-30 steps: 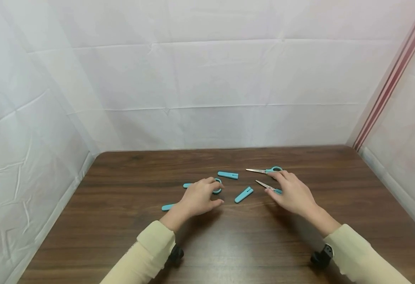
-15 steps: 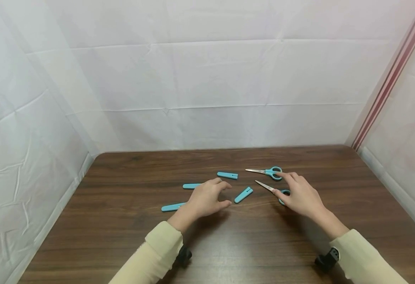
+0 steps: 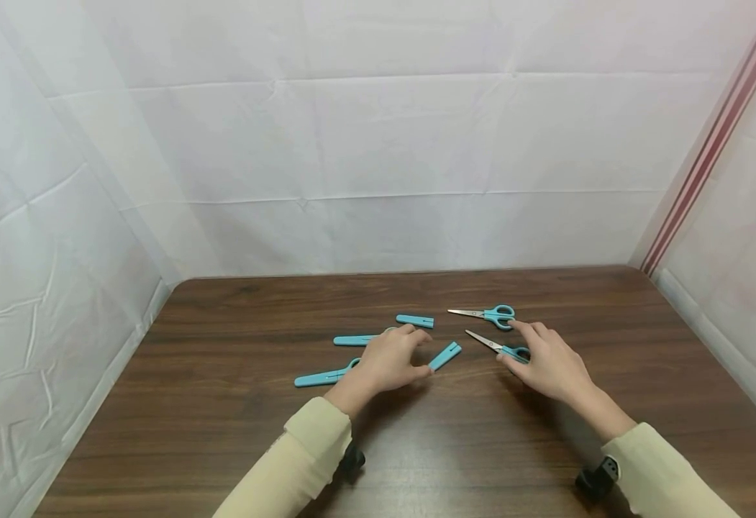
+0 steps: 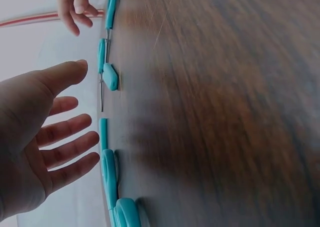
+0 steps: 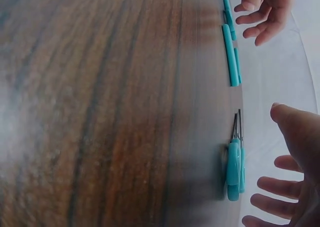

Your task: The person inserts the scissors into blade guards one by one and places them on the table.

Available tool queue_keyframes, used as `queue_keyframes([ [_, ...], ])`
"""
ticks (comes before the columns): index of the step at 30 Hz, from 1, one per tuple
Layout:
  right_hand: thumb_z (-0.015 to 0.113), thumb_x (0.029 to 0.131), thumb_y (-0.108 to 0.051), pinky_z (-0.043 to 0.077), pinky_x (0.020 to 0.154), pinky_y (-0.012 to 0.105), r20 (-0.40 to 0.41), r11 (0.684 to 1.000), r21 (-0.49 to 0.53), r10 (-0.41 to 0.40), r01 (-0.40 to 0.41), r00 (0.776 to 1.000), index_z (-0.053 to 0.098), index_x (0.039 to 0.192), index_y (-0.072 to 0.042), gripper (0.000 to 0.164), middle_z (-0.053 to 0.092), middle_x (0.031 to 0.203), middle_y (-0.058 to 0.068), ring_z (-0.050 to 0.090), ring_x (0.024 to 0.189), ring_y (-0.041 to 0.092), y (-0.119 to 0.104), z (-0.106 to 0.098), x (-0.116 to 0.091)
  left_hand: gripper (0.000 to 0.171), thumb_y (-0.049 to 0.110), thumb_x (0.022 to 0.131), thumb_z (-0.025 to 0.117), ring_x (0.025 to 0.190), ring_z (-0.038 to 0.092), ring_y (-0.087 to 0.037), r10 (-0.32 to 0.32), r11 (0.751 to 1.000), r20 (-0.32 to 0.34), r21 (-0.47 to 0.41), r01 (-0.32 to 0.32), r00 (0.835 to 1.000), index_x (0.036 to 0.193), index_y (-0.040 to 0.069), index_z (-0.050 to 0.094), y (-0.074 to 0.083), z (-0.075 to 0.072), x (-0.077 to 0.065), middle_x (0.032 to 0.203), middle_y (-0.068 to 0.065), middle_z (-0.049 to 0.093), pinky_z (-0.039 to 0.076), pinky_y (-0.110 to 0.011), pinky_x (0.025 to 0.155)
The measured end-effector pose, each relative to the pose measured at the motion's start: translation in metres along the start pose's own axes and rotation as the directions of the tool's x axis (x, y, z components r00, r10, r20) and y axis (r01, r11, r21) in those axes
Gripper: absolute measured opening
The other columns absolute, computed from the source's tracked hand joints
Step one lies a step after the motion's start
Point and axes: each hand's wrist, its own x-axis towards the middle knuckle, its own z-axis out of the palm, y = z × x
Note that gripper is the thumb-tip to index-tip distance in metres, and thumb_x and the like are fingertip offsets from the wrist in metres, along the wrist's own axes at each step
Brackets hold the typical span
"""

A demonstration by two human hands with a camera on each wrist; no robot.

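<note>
My left hand (image 3: 392, 360) hovers over the table, fingers parted and holding nothing, thumb tip close to a loose turquoise blade cover (image 3: 445, 355). Under and beside it lie two pairs of scissors with covers on their blades, one farther (image 3: 350, 340) and one nearer (image 3: 319, 378); the hand partly hides their handles. My right hand (image 3: 548, 363), also spread and holding nothing, is beside the handles of two bare-bladed turquoise scissors, a far pair (image 3: 499, 316) and a near pair (image 3: 512, 352). In the right wrist view, its thumb and fingers (image 5: 277, 187) are apart from the scissors (image 5: 233, 169).
A second loose blade cover (image 3: 415, 321) lies farther back, left of the bare scissors. The dark wooden table (image 3: 248, 432) ends at a white sheet wall (image 3: 378, 230) behind, with more sheeting on both sides.
My left hand has moved right, uncovering more of the covered scissors and nearing the loose cover. My right hand has shifted slightly right, exposing the scissors' handles. The scissors and covers stay in place.
</note>
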Motion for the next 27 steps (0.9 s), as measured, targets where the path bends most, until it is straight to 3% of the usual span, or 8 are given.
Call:
queue_keyframes([
  [7, 0.061, 0.08, -0.056, 0.048, 0.06, 0.05, 0.0, 1.0, -0.017, 0.021, -0.021, 1.0, 0.047, 0.132, -0.008, 0.072, 0.054, 0.117, 0.02, 0.054, 0.1, 0.038, 0.001, 0.002, -0.003, 0.05, 0.048, 0.081, 0.065, 0.099, 0.058, -0.016, -0.027, 0.999, 0.024, 0.027, 0.026, 0.999, 0.124, 0.022, 0.056, 0.002, 0.004, 0.007, 0.116, 0.003, 0.057, 0.049, -0.033, 0.078],
  [15, 0.064, 0.079, -0.052, 0.047, 0.062, 0.05, 0.01, 0.999, -0.032, 0.041, -0.041, 0.999, 0.048, 0.13, -0.007, 0.069, 0.054, 0.113, 0.021, 0.054, 0.097, 0.039, 0.002, 0.005, -0.006, 0.048, 0.049, 0.079, 0.067, 0.084, 0.056, -0.012, -0.027, 0.999, 0.044, 0.038, 0.026, 0.999, 0.117, 0.022, 0.059, 0.002, 0.011, 0.013, 0.102, 0.004, 0.057, 0.046, -0.027, 0.065],
  [27, 0.066, 0.078, -0.051, 0.046, 0.061, 0.05, 0.001, 0.997, -0.045, 0.06, -0.06, 0.998, 0.05, 0.127, -0.004, 0.07, 0.053, 0.11, 0.024, 0.053, 0.095, 0.042, 0.002, 0.009, -0.007, 0.044, 0.051, 0.077, 0.069, 0.086, 0.058, -0.011, -0.033, 0.995, 0.046, 0.097, 0.028, 0.998, 0.109, 0.022, 0.063, 0.007, 0.012, 0.019, 0.1, 0.006, 0.06, 0.047, -0.028, 0.066],
])
